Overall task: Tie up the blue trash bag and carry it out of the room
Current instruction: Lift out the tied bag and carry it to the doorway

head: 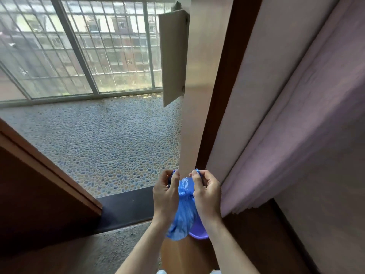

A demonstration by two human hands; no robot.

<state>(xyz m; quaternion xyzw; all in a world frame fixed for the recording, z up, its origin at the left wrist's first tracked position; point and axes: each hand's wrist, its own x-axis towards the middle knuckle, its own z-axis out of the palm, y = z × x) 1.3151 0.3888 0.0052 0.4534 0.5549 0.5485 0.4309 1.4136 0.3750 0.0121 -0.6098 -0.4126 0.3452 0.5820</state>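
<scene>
At a balcony doorway, a person lifts the blue bag (pixel 182 214) clear of a purple bin (pixel 199 230) just under it — likely so the neck can be knotted in the air. The left hand (pixel 166 194) and right hand (pixel 206 191) are each pinched shut on one ear of the bag's mouth, held a little apart with the sack hanging between them (the knot looks not yet pulled). Beyond lie the dark sill (pixel 126 206), pebbled floor (pixel 110 139) and barred window (pixel 79 48). No writing is legible anywhere.
</scene>
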